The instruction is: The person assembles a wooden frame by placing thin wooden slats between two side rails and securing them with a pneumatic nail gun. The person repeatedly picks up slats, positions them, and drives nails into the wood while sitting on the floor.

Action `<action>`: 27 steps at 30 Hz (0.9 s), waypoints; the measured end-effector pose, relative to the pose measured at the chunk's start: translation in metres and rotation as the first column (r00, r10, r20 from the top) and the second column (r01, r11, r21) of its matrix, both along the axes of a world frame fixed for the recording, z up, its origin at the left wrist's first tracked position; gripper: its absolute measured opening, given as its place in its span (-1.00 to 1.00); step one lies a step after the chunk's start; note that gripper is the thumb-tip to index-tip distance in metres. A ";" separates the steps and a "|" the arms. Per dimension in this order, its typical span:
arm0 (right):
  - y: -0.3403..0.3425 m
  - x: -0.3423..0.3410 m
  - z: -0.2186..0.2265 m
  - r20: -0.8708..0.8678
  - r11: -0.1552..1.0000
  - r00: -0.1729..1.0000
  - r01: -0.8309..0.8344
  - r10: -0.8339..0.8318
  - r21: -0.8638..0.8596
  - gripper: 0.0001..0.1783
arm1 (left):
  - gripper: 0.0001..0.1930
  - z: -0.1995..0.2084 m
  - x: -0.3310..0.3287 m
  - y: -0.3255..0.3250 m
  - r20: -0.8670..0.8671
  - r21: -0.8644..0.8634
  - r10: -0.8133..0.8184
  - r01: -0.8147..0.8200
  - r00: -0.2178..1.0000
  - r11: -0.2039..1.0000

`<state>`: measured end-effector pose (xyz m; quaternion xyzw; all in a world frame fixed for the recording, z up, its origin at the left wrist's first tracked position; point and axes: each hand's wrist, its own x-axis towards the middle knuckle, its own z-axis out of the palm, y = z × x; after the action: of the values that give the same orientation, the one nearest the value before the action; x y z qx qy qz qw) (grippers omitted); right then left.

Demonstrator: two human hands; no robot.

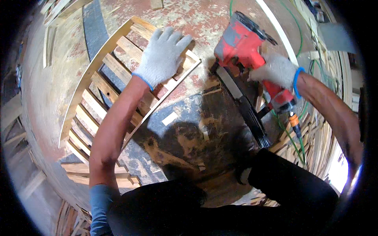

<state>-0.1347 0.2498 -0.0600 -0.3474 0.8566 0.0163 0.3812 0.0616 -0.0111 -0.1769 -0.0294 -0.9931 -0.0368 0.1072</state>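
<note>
My left hand (162, 57), in a pale knitted glove with a blue cuff, lies with fingers stretched out on the far right end of a slatted wooden frame (103, 86). That frame has one curved long side, one straight side and several cross slats. My right hand (277, 74), gloved alike and a little blurred, is wrapped round the handle of a red nail gun (242, 47). The gun is to the right of the frame and apart from it. Its long black magazine (248, 112) slants down toward my legs. The trigger finger is not clearly visible.
A green air hose (292, 137) joins the gun by an orange coupling (294, 120). Wooden strips (102, 177) lie at the frame's near end. More strips are heaped at the right. A small pale wood offcut (170, 118) lies on the stained work surface (173, 147).
</note>
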 end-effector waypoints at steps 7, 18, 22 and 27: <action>0.025 0.014 -0.007 0.119 0.971 0.964 0.239 -0.236 -0.015 -0.59 | -0.55 -0.022 -0.039 -0.004 0.274 0.109 -0.385 0.369 0.881 0.923; 0.087 0.058 -0.050 0.346 0.809 0.801 0.565 -0.489 -0.165 -0.63 | -0.52 -0.026 -0.068 -0.019 0.457 0.483 -0.484 0.249 0.746 0.839; 0.087 0.073 -0.052 0.331 0.695 0.704 0.699 -0.628 -0.169 -0.65 | -0.52 -0.023 -0.065 -0.017 0.477 0.497 -0.431 0.170 0.766 0.851; 0.087 0.083 -0.049 0.352 0.685 0.696 0.706 -0.625 -0.179 -0.67 | -0.56 -0.028 -0.064 -0.017 0.491 0.529 -0.381 0.080 0.783 0.845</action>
<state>-0.0517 0.3368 -0.1088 -0.0617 0.8572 -0.3010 0.4131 -0.0025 -0.0282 -0.2047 -0.1147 -0.9246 -0.3022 -0.2013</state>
